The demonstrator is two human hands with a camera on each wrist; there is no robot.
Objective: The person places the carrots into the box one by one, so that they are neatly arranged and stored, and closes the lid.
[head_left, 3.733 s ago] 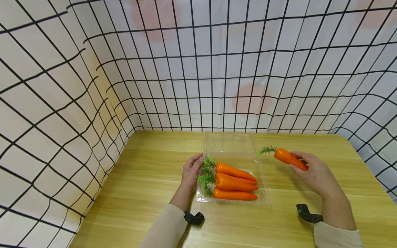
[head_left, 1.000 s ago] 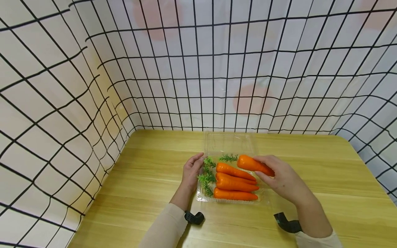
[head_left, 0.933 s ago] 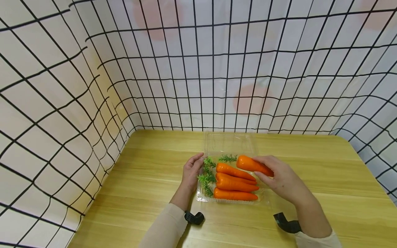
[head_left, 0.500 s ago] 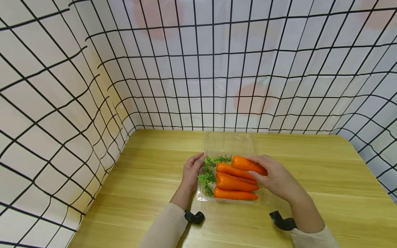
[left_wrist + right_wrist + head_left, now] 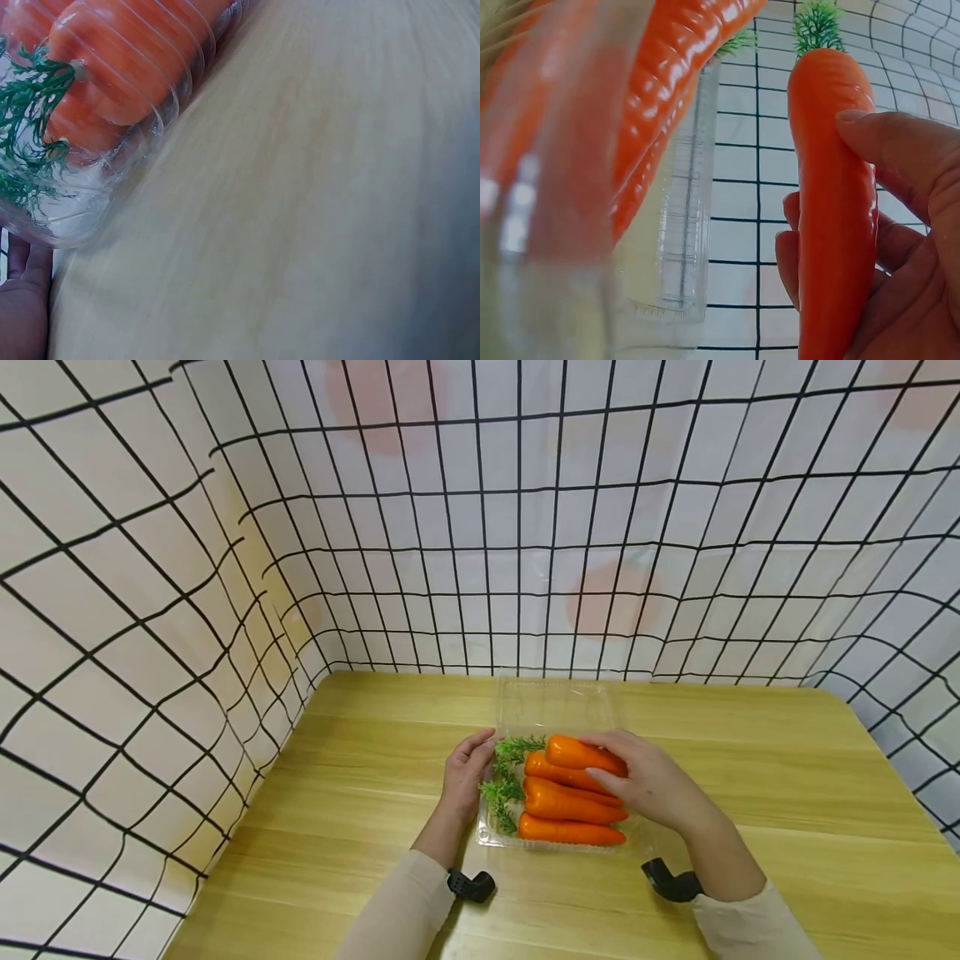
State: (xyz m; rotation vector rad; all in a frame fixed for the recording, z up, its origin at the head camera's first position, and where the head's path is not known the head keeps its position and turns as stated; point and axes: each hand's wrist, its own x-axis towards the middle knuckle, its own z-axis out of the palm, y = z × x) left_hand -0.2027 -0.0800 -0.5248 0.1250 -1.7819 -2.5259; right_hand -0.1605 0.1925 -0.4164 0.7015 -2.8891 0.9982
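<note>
In the head view, my right hand (image 5: 645, 777) grips an orange carrot (image 5: 573, 752) with a green leafy top, above the far side of a clear plastic clamshell box (image 5: 491, 840). The right wrist view shows the thumb on one side of this carrot (image 5: 831, 187) and fingers round the other. Several more carrots (image 5: 572, 831) lie side by side in the box, green tops to the left. My left hand (image 5: 461, 774) rests at the box's left edge, fingers fairly straight. Only part of that hand (image 5: 24, 311) shows in the left wrist view, by the box corner.
The box's clear lid (image 5: 555, 703) lies folded back toward the rear wall. A wooden table (image 5: 360, 793) carries everything. White cloth walls with a black grid (image 5: 420, 527) stand at the back and sides. A black wrist-worn device (image 5: 471, 886) sits on each wrist.
My right hand has brought the carrot leftward from the right of the box to over its far side, close to the other carrots. My left hand has stayed at the box's edge.
</note>
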